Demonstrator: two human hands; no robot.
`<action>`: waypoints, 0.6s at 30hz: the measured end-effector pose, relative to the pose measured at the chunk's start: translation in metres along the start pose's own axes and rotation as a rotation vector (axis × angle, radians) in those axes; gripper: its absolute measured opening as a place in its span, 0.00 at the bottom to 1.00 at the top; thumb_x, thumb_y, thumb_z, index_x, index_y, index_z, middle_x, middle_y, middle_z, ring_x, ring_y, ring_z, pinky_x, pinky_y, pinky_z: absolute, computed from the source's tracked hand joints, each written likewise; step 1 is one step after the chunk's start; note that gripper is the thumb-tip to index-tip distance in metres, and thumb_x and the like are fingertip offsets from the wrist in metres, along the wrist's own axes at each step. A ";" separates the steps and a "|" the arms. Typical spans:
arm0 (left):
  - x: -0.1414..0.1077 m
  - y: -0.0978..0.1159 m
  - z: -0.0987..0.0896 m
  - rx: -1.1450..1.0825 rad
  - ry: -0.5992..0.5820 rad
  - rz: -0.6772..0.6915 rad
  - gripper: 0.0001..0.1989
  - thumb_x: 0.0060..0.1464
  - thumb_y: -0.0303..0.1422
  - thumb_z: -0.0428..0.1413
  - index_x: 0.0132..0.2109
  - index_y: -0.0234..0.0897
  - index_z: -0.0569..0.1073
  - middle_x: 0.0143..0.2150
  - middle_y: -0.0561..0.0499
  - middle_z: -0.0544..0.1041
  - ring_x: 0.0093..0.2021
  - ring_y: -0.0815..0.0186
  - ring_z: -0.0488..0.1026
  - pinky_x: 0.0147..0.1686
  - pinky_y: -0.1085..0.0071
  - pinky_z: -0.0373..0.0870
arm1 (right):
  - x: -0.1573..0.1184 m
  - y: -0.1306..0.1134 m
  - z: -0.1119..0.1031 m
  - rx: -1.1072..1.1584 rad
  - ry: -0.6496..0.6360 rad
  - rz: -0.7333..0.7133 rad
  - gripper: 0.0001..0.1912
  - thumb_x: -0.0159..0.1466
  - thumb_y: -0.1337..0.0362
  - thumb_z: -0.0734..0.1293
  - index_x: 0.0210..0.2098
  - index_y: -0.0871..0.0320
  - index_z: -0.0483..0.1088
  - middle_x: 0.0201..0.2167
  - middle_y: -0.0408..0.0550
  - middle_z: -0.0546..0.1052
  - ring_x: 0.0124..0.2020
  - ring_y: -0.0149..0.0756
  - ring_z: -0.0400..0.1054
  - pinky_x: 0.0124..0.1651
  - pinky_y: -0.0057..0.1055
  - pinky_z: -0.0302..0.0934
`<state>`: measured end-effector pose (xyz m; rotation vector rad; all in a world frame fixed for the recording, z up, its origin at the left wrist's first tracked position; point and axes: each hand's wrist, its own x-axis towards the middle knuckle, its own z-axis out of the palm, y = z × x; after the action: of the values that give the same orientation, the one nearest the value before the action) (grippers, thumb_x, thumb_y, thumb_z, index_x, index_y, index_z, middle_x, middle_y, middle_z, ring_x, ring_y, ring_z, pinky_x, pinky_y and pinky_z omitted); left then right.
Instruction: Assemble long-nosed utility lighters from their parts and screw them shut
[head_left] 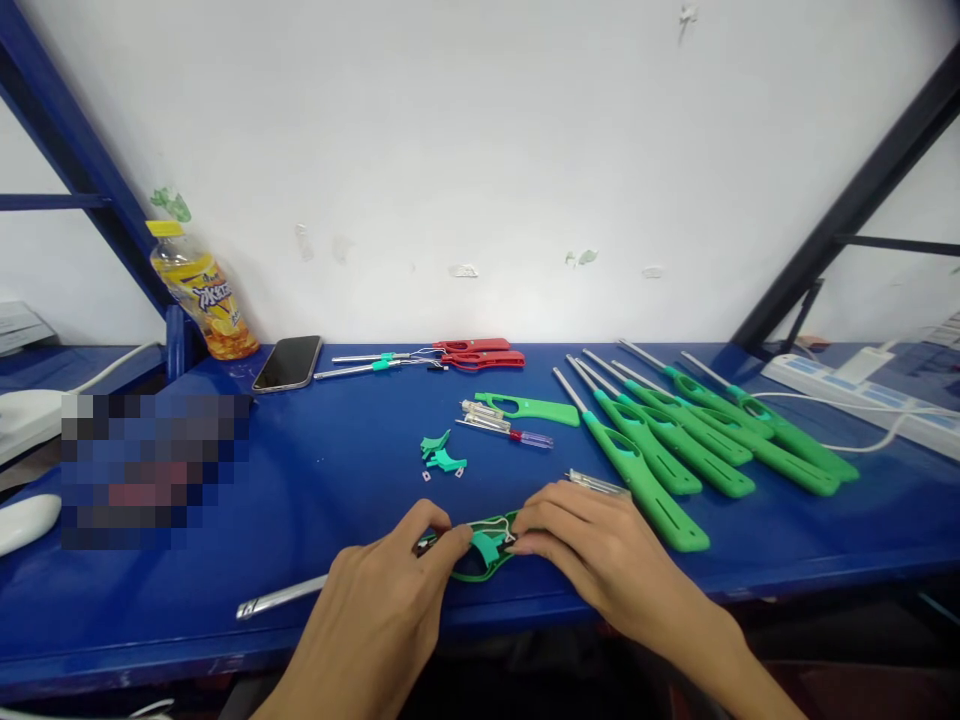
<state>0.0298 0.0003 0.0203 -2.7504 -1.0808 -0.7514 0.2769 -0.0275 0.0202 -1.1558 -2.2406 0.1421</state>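
An opened green gas lighter (pixel 471 575) lies at the table's front edge, its half casing facing up. Inside it show a teal trigger (pixel 488 548), white wires and a small black part. My left hand (pixel 390 580) closes on the barrel end, thumb and forefinger pinched; the metal barrel (pixel 281 597) sticks out to the left beneath it. My right hand (pixel 592 545) is closed at the handle end, fingertips pressed together by the black part and wires. The hand covers most of the handle.
Several assembled green lighters (pixel 652 490) lie at right, near a power strip (pixel 862 395). Behind are red lighter halves (pixel 480 355), a green casing half (pixel 532 408), a screwdriver (pixel 532 439) and teal triggers (pixel 445 460). A phone (pixel 289 362) and bottle (pixel 202 295) stand back left.
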 end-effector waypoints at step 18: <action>0.000 -0.009 0.004 0.022 0.091 0.039 0.26 0.61 0.13 0.45 0.51 0.42 0.80 0.45 0.50 0.82 0.39 0.61 0.75 0.20 0.78 0.67 | 0.001 -0.001 0.001 -0.003 -0.002 0.021 0.11 0.79 0.61 0.61 0.46 0.55 0.74 0.41 0.45 0.81 0.42 0.37 0.76 0.47 0.33 0.67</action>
<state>0.0257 0.0080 0.0166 -2.6824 -1.0089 -0.8449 0.2757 -0.0270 0.0202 -1.1812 -2.2323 0.1485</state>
